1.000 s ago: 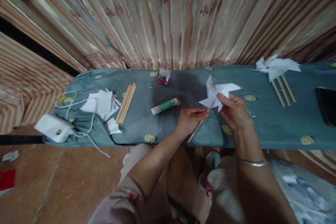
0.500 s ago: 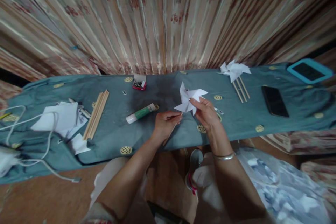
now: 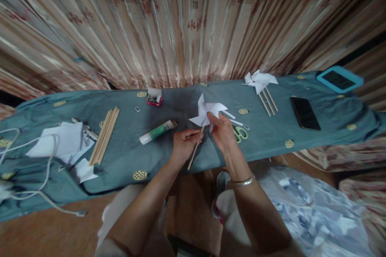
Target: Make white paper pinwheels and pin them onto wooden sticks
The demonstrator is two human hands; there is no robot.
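A white paper pinwheel [image 3: 202,119] is held over the front half of the cloth-covered table. My left hand [image 3: 184,143] is closed around its thin wooden stick [image 3: 193,158], just below the paper blades. With thumb and fingers, my right hand [image 3: 222,129] grips the pinwheel at its centre, where a small dark spot shows beside the thumb. Green-handled scissors [image 3: 241,133] lie partly hidden behind my right wrist. To the left of my hands rests a glue stick [image 3: 157,131], and farther back stands an open small red box [image 3: 154,99] of dark little pieces.
Several wooden sticks [image 3: 104,136] and white paper sheets [image 3: 57,140] lie left, near a white cable [image 3: 48,168]. Finished pinwheels [image 3: 259,82], a black phone [image 3: 305,114] and a blue-framed tablet [image 3: 340,79] are right. A clear plastic bag [image 3: 313,204] sits below the table edge.
The view has shifted slightly, so the table things appear farther left. Both hands have moved a little left with the pinwheel, and more of the scissors shows. Both grips look the same.
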